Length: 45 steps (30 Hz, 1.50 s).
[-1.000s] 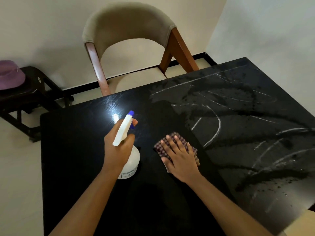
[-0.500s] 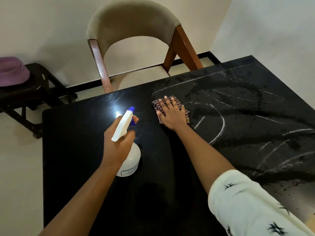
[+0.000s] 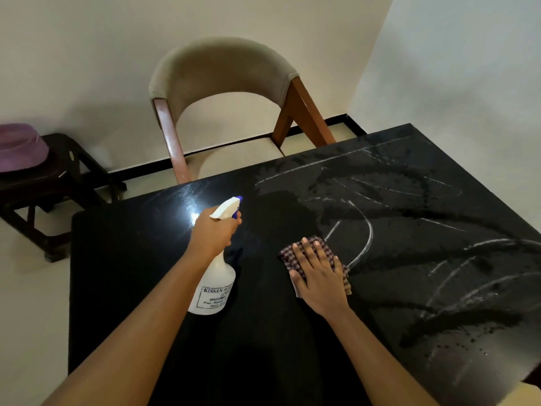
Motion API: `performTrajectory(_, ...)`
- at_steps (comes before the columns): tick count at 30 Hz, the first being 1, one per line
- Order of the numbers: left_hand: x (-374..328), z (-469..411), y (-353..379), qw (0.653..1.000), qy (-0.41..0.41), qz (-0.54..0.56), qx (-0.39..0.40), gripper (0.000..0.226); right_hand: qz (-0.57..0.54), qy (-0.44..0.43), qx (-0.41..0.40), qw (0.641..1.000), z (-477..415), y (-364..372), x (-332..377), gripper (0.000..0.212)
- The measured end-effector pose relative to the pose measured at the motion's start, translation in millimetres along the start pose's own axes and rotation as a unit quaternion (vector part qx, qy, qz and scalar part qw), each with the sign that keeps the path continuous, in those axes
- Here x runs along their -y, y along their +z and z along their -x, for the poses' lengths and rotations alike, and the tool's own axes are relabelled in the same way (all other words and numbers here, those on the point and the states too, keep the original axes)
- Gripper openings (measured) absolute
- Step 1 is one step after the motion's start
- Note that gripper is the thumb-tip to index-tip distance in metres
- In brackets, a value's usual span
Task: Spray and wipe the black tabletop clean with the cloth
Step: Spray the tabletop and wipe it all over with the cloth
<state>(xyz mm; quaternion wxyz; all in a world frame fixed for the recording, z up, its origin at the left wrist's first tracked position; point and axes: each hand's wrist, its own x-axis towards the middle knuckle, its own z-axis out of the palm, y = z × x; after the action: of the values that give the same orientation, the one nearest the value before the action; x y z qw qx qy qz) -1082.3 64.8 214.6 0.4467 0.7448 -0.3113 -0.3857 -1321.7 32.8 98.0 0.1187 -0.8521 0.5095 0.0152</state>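
**Head view: left hand on the sprayer, right hand flat on the cloth**

Both bare forearms reach in from the bottom edge over the black tabletop (image 3: 131, 273). The left hand (image 3: 212, 234) is curled around the neck of a white spray bottle (image 3: 215, 288), with a finger at the front under the blue nozzle tip. The bottle stands upright near the middle of the table, its base on the surface. The right hand (image 3: 317, 273) lies palm down, fingers straight and slightly spread. It presses on a checked cloth (image 3: 326, 246) that lies flat on the tabletop just to the right of the bottle, with a gap between them. The cloth's edges show around the fingers and beside the wrist.

To the right of the cloth the tabletop is wet and smeared, with curved white streaks (image 3: 369, 230) and small droplets near the lower right. The left part looks dark and even, with a bright glare beside the nozzle.

Behind the table a chair (image 3: 222, 71) with a padded beige back and brown wooden legs faces it. At far left a dark stool (image 3: 67, 177) carries a purple object (image 3: 20, 150).

The bottle is opaque and bears a printed label, so its contents cannot be seen.
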Motion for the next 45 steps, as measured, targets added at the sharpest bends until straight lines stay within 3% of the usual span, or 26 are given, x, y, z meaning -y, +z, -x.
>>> performTrajectory(6,-6.4,-38.6,12.3,0.997,-0.025,-0.069,-0.017,0.009,0.013,-0.002,-0.017,1.000,-1.3,5.7,-2.9,0.060)
performTrajectory(10,-6.7,-49.7,15.4,0.998,-0.012,-0.052,-0.037,0.007,0.006,0.012,-0.030,0.999,-14.6,7.6,3.2,0.060)
performTrajectory(15,-1.0,-59.9,9.3,0.991,0.112,0.020,-0.075,0.025,-0.002,0.009,-0.027,1.000,-86.3,-3.7,30.5,0.060)
performTrajectory(18,3.8,-63.6,8.5,0.962,0.239,0.008,-0.131,0.032,-0.005,0.002,-0.020,1.000,-155.3,-10.2,48.9,0.059)
performTrajectory(20,9.2,-68.6,8.9,0.946,0.276,0.016,-0.169,0.033,-0.015,0.004,-0.015,1.000,-201.1,-15.0,58.5,0.059)
performTrajectory(24,17.1,-89.3,6.7,0.940,0.277,0.053,-0.192,0.042,-0.026,-0.006,0.012,1.000,-270.0,-28.4,71.2,0.060)
performTrajectory(27,17.8,-97.4,5.8,0.935,0.301,0.046,-0.181,0.037,-0.012,-0.020,0.012,1.000,-280.8,-30.0,71.4,0.061)
performTrajectory(37,27.5,-105.4,4.8,0.936,0.300,0.062,-0.173,0.054,0.015,-0.026,-0.043,0.999,-144.5,0.8,50.3,0.061)
performTrajectory(45,27.1,-106.0,7.8,0.931,0.311,0.067,-0.178,0.042,0.001,-0.022,-0.024,0.999,-283.2,-20.0,76.0,0.059)
